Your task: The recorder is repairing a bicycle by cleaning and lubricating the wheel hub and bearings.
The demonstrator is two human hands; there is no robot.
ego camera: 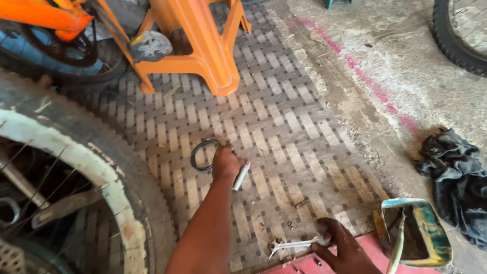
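My left hand [224, 162] reaches forward over the woven mat [284, 127]. Its curled fingertips are closed on the right edge of a dark ring [199, 152] that lies flat on the mat. A small silver cylinder [241, 175] lies just right of that hand, not touched. My right hand [339, 245] rests low at the bottom edge, fingers closed on the end of a silver wrench [291, 245] lying on the mat. Small nuts [290, 225] sit just above the wrench.
A big bicycle wheel with a white-edged tyre [109, 177] fills the left. An orange plastic stool [208, 45], an orange bike frame and a pedal [150, 45] stand at the top. A battered tin [423, 231], dark cloth [456, 177] and another tyre [454, 40] are to the right.
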